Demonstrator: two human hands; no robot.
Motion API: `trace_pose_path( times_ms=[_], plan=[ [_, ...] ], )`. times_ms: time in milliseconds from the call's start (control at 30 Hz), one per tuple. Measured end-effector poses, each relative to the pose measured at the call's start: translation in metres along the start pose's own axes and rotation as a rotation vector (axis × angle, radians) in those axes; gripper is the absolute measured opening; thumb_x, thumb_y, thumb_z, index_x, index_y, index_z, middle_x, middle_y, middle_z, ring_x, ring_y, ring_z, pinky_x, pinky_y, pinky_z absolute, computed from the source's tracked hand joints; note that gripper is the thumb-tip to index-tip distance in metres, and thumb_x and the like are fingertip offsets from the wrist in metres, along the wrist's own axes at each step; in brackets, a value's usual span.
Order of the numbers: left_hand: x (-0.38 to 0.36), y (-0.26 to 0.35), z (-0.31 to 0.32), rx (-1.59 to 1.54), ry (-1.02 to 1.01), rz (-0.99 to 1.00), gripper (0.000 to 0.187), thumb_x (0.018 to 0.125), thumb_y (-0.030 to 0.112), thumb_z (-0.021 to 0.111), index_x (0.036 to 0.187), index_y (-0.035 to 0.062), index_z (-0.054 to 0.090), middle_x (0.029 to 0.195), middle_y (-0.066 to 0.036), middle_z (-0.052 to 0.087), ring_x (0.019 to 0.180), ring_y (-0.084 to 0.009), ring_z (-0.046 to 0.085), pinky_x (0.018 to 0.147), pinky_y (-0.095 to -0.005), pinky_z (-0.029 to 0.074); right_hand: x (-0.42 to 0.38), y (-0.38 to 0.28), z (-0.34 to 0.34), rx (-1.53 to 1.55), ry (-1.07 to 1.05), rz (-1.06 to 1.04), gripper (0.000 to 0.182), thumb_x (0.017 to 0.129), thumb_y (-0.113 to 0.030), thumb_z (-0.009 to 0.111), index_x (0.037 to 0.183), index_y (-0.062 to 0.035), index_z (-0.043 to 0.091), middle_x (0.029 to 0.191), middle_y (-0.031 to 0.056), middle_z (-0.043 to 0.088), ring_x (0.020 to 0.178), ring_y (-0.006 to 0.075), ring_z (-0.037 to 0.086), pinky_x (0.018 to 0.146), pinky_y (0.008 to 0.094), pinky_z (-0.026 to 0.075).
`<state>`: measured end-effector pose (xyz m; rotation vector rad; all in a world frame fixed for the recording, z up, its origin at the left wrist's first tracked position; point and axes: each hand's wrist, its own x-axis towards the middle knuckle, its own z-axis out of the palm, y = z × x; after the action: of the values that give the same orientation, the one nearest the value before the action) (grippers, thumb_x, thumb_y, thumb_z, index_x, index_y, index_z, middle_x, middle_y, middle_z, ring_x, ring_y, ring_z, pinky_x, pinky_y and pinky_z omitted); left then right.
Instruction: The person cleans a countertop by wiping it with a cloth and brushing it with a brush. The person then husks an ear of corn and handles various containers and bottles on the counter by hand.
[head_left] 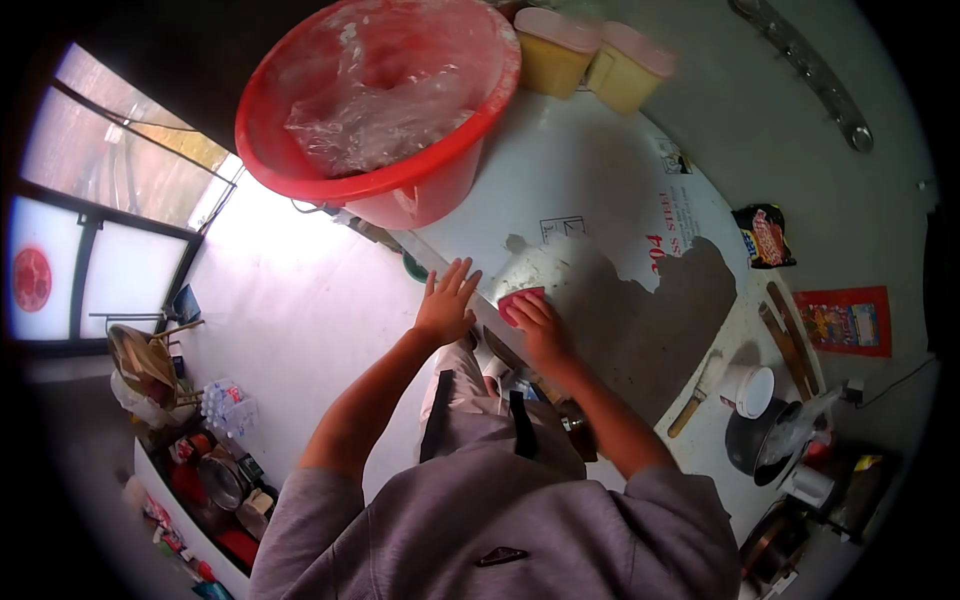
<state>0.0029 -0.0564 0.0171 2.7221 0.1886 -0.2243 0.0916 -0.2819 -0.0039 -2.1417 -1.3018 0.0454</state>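
Note:
My right hand [537, 322] presses a small pink cloth [519, 297] against the metal tabletop [640, 350], close to its front edge. Its fingers bend over the cloth and partly hide it. Just beyond the cloth, a shiny patch with dark specks [540, 266] catches the light. My left hand [447, 303] lies at the table's edge with its fingers spread, holding nothing. White film with red and black print [600, 190] covers the far part of the tabletop, ending in a ragged line on the right.
A big red tub [430, 185] holding clear plastic stands at the far left of the table. Behind it are two yellowish containers [555, 60]. To the right sit a brush [690, 405], a white bucket [748, 390], a dark wok [750, 440] and a black snack packet [764, 236].

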Motion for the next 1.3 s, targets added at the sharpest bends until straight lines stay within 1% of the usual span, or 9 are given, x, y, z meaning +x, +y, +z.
trace_pose_path(
  times_ms=[133,267,367,533,633,867,1067,1233,1300],
  plan=[
    [0.008,-0.004,-0.004,0.010,-0.029,0.004,0.080,0.075,0.026,0.067,0.147,0.0131,0.035,0.158,-0.013,0.022,0.148,-0.0293,0.015,0.116,-0.0583,0.015,-0.011,0.013,-0.034,-0.044,-0.037,-0.019,0.032,0.083,-0.006,0.056,0.113,-0.0034,0.065,0.124,0.0096,0.061,0.121,0.0303,0.052,0.104,0.0436,0.041],
    [-0.001,0.007,-0.012,0.022,-0.111,-0.040,0.080,0.076,0.026,0.066,0.148,0.0124,0.034,0.159,-0.014,0.020,0.148,-0.0304,0.014,0.115,-0.0591,0.017,0.025,0.005,-0.010,-0.023,0.053,-0.106,0.034,0.081,-0.006,0.056,0.114,-0.0038,0.064,0.121,0.0092,0.061,0.120,0.0294,0.053,0.102,0.0429,0.043],
    [0.004,0.003,-0.004,0.068,-0.109,-0.018,0.083,0.075,0.029,0.067,0.149,0.0119,0.032,0.160,-0.014,0.017,0.149,-0.0305,0.013,0.114,-0.0612,0.017,0.045,-0.001,-0.001,-0.031,0.078,-0.062,0.035,0.079,-0.007,0.056,0.113,-0.0040,0.065,0.120,0.0097,0.061,0.119,0.0292,0.053,0.101,0.0428,0.044],
    [0.003,-0.004,-0.001,0.114,-0.101,0.011,0.088,0.074,0.029,0.068,0.151,0.0124,0.029,0.160,-0.014,0.015,0.149,-0.0316,0.011,0.114,-0.0623,0.017,-0.026,0.000,-0.008,-0.050,0.048,-0.031,0.032,0.083,-0.007,0.056,0.113,-0.0040,0.065,0.121,0.0091,0.061,0.120,0.0285,0.053,0.103,0.0428,0.043],
    [-0.004,0.001,-0.002,0.077,-0.132,-0.008,0.091,0.072,0.029,0.069,0.151,0.0125,0.027,0.161,-0.014,0.014,0.149,-0.0326,0.010,0.114,-0.0615,0.019,-0.034,-0.006,-0.017,0.007,0.028,0.027,0.033,0.082,-0.007,0.056,0.113,-0.0042,0.065,0.121,0.0093,0.061,0.120,0.0282,0.053,0.104,0.0426,0.042],
    [0.005,0.002,-0.009,0.050,-0.167,-0.011,0.090,0.073,0.030,0.071,0.151,0.0136,0.029,0.160,-0.014,0.014,0.149,-0.0321,0.010,0.113,-0.0608,0.022,0.041,-0.009,0.011,-0.031,0.126,-0.046,0.033,0.081,-0.005,0.056,0.113,-0.0045,0.065,0.121,0.0089,0.061,0.120,0.0271,0.053,0.101,0.0408,0.044],
    [0.010,0.004,-0.012,0.110,-0.202,-0.015,0.084,0.080,0.038,0.069,0.151,0.0142,0.028,0.160,-0.014,0.015,0.149,-0.0323,0.010,0.113,-0.0599,0.021,-0.052,0.004,-0.012,-0.034,0.074,0.012,0.031,0.082,-0.005,0.055,0.112,-0.0044,0.065,0.122,0.0098,0.060,0.121,0.0287,0.052,0.103,0.0421,0.043],
    [0.007,0.008,-0.014,0.130,-0.192,-0.018,0.084,0.079,0.034,0.069,0.150,0.0132,0.030,0.159,-0.016,0.017,0.148,-0.0348,0.013,0.113,-0.0594,0.021,-0.012,-0.008,-0.021,0.024,0.093,0.059,0.035,0.081,-0.001,0.055,0.116,-0.0024,0.062,0.125,0.0127,0.058,0.123,0.0333,0.050,0.105,0.0436,0.040],
    [0.006,0.011,-0.003,0.135,-0.111,-0.018,0.083,0.076,0.030,0.069,0.148,0.0137,0.033,0.158,-0.017,0.020,0.147,-0.0364,0.016,0.115,-0.0574,0.020,-0.006,-0.004,-0.017,0.025,0.140,0.100,0.037,0.081,0.002,0.054,0.116,-0.0017,0.062,0.125,0.0143,0.057,0.123,0.0350,0.050,0.105,0.0443,0.040]
  ],
)
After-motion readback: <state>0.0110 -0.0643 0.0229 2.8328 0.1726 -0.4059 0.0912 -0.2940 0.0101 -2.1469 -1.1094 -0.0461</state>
